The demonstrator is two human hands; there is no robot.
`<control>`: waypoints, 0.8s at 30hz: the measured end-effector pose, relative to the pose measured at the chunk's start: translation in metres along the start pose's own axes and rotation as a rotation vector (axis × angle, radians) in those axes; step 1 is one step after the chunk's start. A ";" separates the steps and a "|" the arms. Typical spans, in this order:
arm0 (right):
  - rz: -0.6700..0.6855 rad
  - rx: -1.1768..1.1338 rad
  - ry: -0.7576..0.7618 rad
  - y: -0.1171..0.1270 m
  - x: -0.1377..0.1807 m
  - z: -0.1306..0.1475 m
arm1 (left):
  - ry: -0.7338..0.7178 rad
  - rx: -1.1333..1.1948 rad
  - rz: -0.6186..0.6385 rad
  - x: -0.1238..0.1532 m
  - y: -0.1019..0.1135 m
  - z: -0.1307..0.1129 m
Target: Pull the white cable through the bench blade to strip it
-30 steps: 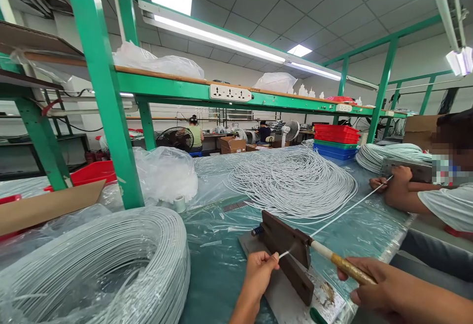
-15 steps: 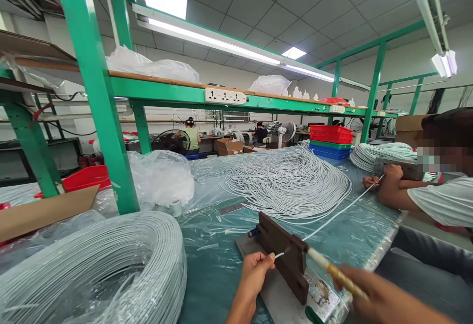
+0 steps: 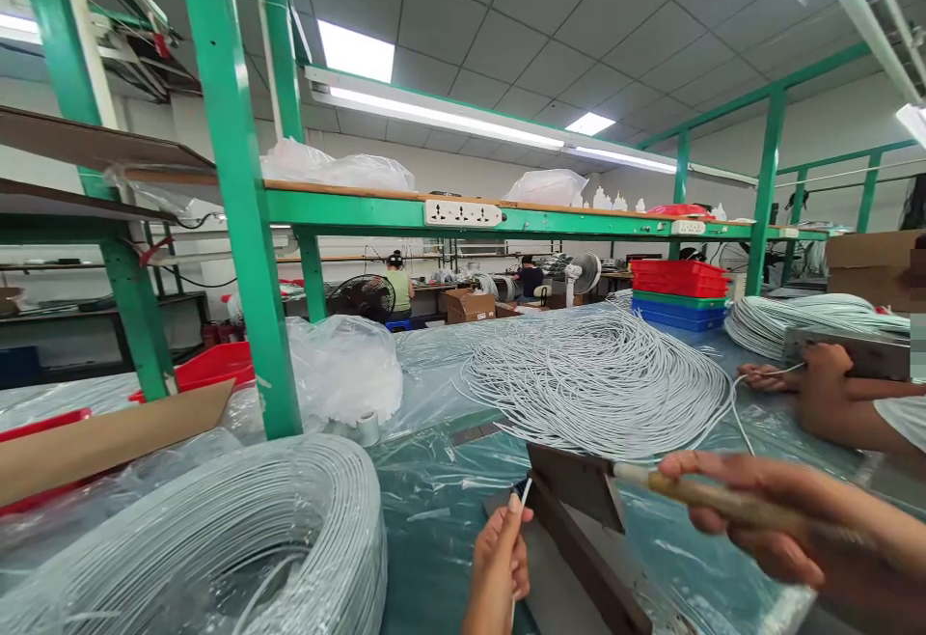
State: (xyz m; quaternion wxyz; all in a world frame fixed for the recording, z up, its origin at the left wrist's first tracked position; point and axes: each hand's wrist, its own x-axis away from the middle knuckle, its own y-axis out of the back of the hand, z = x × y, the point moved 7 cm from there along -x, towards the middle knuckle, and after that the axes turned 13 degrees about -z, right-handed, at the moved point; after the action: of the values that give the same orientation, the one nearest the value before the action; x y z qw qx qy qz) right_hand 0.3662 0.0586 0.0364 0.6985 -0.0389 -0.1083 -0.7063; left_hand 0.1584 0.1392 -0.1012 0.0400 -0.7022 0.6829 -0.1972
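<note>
Just left of the cutter (image 3: 575, 483), the left hand (image 3: 501, 556) holds a cable (image 3: 526, 493) in a closed pinch, one end slanting up. Right of the cutter, the blurred right hand (image 3: 767, 481) wraps round its handle (image 3: 669, 487). Farther left of the cutter lies a coil (image 3: 351, 519); beyond the cutter, a pile (image 3: 597, 384); beyond and right, a co-worker's hand (image 3: 829, 363) and bins (image 3: 680, 280).

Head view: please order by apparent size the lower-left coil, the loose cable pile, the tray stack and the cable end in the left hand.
1. Coil, cut off by the frame and nearer the camera
2. Loose cable pile
3. Tray stack
4. Cable end in the left hand
</note>
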 end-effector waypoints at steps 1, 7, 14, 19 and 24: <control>0.005 -0.138 -0.002 -0.002 -0.006 0.016 | -0.031 0.013 -0.012 0.002 0.000 -0.003; 0.171 -0.459 0.087 -0.042 -0.077 0.093 | -0.381 0.041 -0.264 0.022 0.006 -0.019; 0.107 -0.264 0.165 -0.104 -0.191 0.119 | -0.407 0.101 -0.410 0.010 0.025 -0.008; 0.058 -0.170 0.146 -0.134 -0.235 0.109 | -0.305 0.161 -0.414 0.006 0.025 -0.004; -0.053 -0.101 0.258 -0.142 -0.238 0.106 | -0.225 0.175 -0.400 0.008 0.022 -0.003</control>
State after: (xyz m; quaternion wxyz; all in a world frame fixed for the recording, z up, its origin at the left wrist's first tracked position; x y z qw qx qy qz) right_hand 0.2200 0.3133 0.0764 0.6849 0.0200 0.0174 -0.7282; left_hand 0.1364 0.1306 -0.1035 0.1366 -0.8348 0.5021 -0.1800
